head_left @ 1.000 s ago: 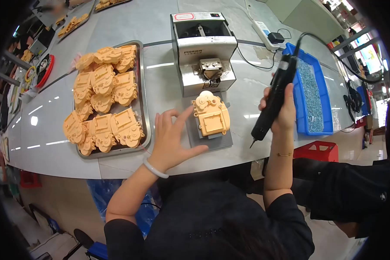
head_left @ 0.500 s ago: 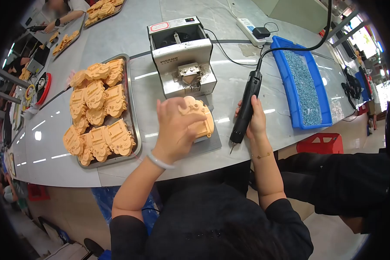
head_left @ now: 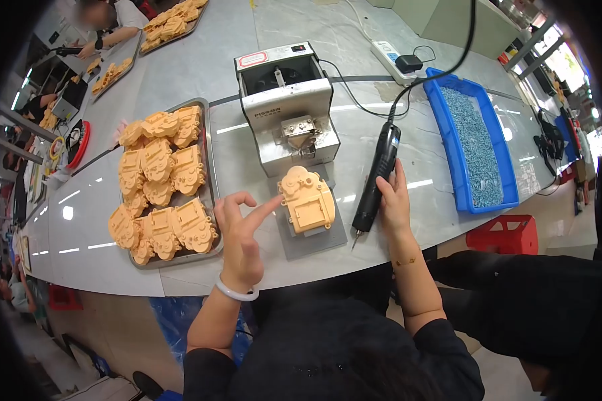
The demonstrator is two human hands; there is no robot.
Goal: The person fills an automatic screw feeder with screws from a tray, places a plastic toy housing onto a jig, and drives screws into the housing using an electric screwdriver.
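An orange plastic housing (head_left: 309,204) rests on a grey block (head_left: 314,244) in front of the metal screw feeder (head_left: 287,110). Just left of it is my left hand (head_left: 243,234), fingers spread and holding nothing, its index fingertip at the housing's left edge. My right hand (head_left: 394,204) is right of the block, around a black electric screwdriver (head_left: 379,177) whose bit points down toward the table. The hand's fingers lie along the tool's right side. Several more orange housings (head_left: 159,160) are piled on a metal tray (head_left: 214,167) at the left.
A blue bin (head_left: 513,194) of small teal screws stands at the right, with a red stool (head_left: 505,234) below the table edge. Behind are a power strip (head_left: 389,61) and the screwdriver's cable. Another person's hand (head_left: 87,49) and trays of housings are at the far left.
My left hand was over the housing half a second ago and has since drawn back to its left, uncovering it. The screwdriver has come down and leftward since the first frame.
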